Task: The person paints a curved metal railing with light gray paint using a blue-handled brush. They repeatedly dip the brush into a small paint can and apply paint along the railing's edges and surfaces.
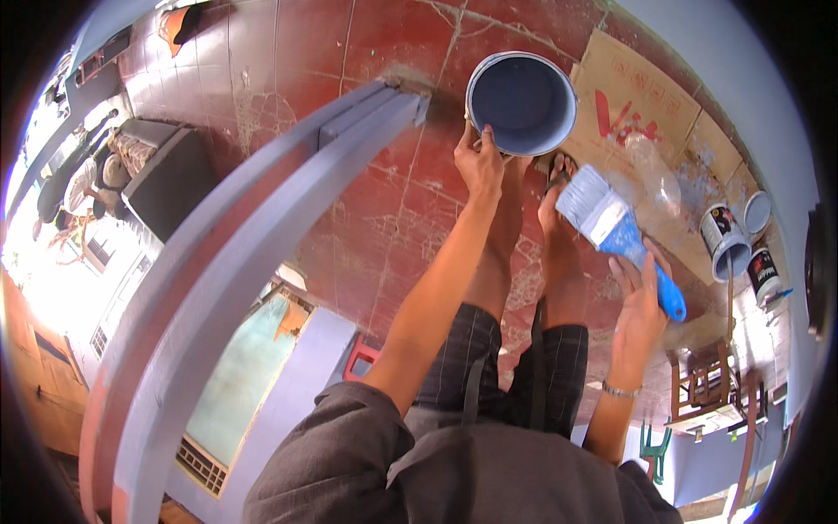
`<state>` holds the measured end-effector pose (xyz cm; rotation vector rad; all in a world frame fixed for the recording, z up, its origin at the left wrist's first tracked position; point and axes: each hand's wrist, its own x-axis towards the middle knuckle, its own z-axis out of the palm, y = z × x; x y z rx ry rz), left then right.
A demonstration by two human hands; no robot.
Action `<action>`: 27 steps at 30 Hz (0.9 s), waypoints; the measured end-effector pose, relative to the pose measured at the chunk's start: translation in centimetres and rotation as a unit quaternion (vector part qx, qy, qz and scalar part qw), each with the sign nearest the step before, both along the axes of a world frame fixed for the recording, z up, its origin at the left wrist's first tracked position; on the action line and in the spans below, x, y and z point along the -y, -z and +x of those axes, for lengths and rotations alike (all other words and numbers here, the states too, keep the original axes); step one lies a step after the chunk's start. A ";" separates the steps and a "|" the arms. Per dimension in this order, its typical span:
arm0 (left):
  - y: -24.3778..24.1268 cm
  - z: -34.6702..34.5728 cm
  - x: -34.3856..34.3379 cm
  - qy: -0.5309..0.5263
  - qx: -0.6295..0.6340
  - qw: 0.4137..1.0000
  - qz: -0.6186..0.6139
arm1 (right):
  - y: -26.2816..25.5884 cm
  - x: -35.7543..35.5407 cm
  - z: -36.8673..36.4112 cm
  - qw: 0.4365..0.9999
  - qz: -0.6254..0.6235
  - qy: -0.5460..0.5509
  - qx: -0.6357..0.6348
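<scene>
My left hand [479, 157] grips the near rim of a round paint bucket [522, 103], thumb over the edge. Blue-grey coats the inside of the bucket, and its mouth faces up towards me. In my right hand [638, 288] is a wide paintbrush [620, 237] with a blue handle. Its bristles [584, 194] are covered in pale blue-grey paint and point up and left, below and right of the bucket, apart from it. A door frame post [275, 242], partly painted lavender-grey and partly reddish, rises on my left.
Flattened cardboard [628, 105] covers floor tiles [386, 46] on the right, with a clear plastic bottle [655, 173] on it. Beside it stand an open paint can [725, 239] holding a stick, and another can [764, 275]. A dark box-like piece of furniture [177, 180] is at left.
</scene>
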<state>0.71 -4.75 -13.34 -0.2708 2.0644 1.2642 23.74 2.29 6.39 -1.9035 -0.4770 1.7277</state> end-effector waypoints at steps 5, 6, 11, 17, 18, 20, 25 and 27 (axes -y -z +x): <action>-10.0 4.1 3.1 0.015 0.033 0.999 0.006 | -3.4 1.2 1.6 0.998 -0.005 -0.064 -0.002; -12.6 5.1 3.8 -0.027 0.075 0.997 0.008 | -4.6 1.7 1.9 0.996 0.006 -0.083 -0.010; -21.4 6.6 8.2 0.058 0.065 0.996 0.003 | -9.2 3.2 1.6 0.982 0.091 -0.152 -0.066; -32.2 6.5 13.0 0.047 0.034 0.998 0.009 | -14.7 6.6 0.3 0.908 0.278 -0.311 -0.037; -35.2 6.1 12.0 0.047 0.059 0.997 -0.004 | -14.9 6.8 0.2 0.896 0.301 -0.325 -0.026; -38.1 5.3 13.1 0.035 0.081 0.996 0.009 | -16.5 7.8 -0.9 0.870 0.339 -0.358 -0.014; -40.3 3.3 17.8 -0.008 0.085 0.994 0.061 | -20.5 9.9 -5.2 0.823 0.380 -0.422 -0.004; -38.3 1.6 19.9 0.035 0.040 0.997 0.062 | -20.2 10.7 -7.1 0.815 0.413 -0.407 -0.008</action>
